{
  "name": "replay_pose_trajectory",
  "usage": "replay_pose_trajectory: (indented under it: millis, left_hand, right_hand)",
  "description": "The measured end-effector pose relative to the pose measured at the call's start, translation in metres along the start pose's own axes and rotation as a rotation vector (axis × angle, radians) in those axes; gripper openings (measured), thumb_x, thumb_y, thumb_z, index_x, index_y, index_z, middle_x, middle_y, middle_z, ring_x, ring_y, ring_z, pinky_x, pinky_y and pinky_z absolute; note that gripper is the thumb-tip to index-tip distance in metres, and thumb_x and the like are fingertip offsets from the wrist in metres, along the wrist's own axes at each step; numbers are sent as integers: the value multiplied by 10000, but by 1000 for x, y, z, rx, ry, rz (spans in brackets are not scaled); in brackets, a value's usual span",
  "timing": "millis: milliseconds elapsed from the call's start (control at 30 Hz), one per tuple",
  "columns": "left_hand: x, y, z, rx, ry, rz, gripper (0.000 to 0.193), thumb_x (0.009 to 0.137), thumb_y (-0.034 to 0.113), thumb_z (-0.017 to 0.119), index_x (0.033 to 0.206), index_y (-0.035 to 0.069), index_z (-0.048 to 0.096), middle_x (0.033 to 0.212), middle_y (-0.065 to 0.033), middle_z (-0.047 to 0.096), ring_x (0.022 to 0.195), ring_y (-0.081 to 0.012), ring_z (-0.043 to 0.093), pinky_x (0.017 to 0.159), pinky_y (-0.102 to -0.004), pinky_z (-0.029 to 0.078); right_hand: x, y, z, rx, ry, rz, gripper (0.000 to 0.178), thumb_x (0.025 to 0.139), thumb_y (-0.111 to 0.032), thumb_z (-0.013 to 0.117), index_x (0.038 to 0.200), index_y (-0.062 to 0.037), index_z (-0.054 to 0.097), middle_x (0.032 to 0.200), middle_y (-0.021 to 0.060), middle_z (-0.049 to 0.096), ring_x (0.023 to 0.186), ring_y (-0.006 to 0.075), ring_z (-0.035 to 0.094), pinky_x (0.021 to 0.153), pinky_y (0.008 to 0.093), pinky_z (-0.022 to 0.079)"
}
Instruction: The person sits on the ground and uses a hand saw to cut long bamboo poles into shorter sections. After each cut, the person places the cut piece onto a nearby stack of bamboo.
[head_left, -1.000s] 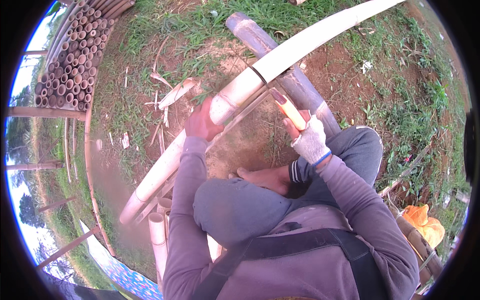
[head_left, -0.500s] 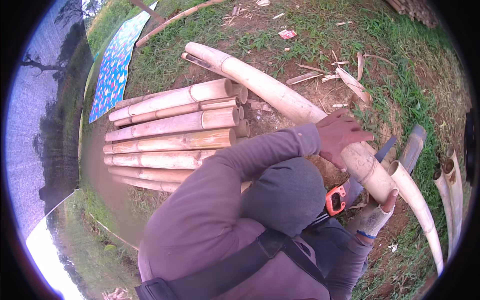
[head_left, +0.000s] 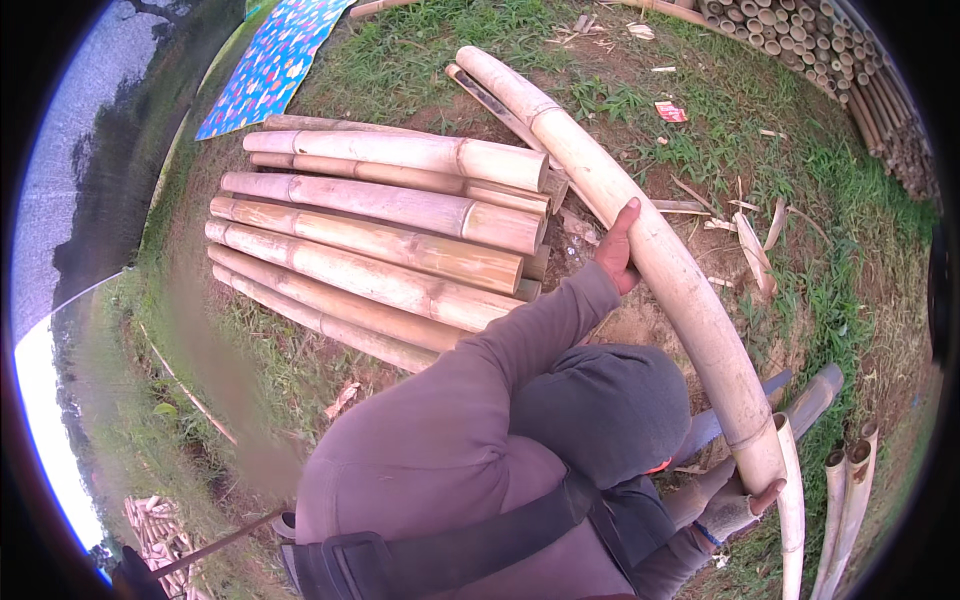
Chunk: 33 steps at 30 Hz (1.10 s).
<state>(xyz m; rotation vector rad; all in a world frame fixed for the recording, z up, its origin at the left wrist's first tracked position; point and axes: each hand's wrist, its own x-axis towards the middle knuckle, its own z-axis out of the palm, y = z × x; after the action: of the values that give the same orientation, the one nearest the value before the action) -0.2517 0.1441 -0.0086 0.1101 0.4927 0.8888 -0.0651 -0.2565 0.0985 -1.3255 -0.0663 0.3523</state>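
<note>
A long, thick, pale bamboo pole (head_left: pixel 665 265) runs from the far middle down toward my right side. My left hand (head_left: pixel 619 252) grips its left side around mid-length, thumb up along the pole. At the near end my right hand (head_left: pixel 735 503), in a pale worn glove, holds the pole from beneath; its thumb shows past the cut end and the other fingers are hidden. Below the pole, beside my knee, lies a saw (head_left: pixel 703 432) with a grey-blue blade. Only a bit of its orange handle shows.
Several cut bamboo poles (head_left: pixel 400 240) lie side by side on the left. Narrower bamboo lengths (head_left: pixel 790 510) rest at the right. A large bamboo stack (head_left: pixel 790 40) stands far right. Splinters (head_left: pixel 755 250) litter the grass, and a blue patterned sheet (head_left: pixel 275 65) lies far left.
My left hand has gone from the top of the pole, near its lower part, to its left side farther up. My right hand stays at the near end. The whole view has shifted.
</note>
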Motion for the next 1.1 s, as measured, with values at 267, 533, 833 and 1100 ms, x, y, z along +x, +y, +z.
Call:
replay_pose_trajectory:
  millis: [267,533,833,1100]
  left_hand:
    - [-39,60,8,210,145,435,690,959,413,837,1438,20,535,1288,-126,680,1167,-261,692,1016,-437,585]
    - [-70,299,-106,317,714,725,862,912,421,892,1479,-111,522,1364,-195,672,1205,-312,690,1084,-427,560]
    - [-78,379,-160,1734,1432,360,587,997,512,656,1568,408,565,1727,-135,323,1583,-414,305,1249,-606,303]
    - [-32,211,-73,2380,364,899,793,865,644,762,1527,246,583,1627,-117,475,1566,-382,342,1271,-672,194]
  right_hand:
    - [34,32,51,-152,-120,7,911,1019,-657,619,1638,-24,408,1577,234,482,1422,345,530,1174,536,455]
    - [-39,57,194,-227,-584,307,783,1083,-630,551,1582,-35,449,1495,196,568,1241,337,635,1036,461,500]
    - [3,142,37,-476,-545,241,382,1143,-396,587,1176,-21,649,985,18,609,876,126,583,790,332,519]
    - [-31,153,-76,-593,-243,299,367,1097,-371,666,1185,-15,679,957,12,657,777,79,597,637,241,462]
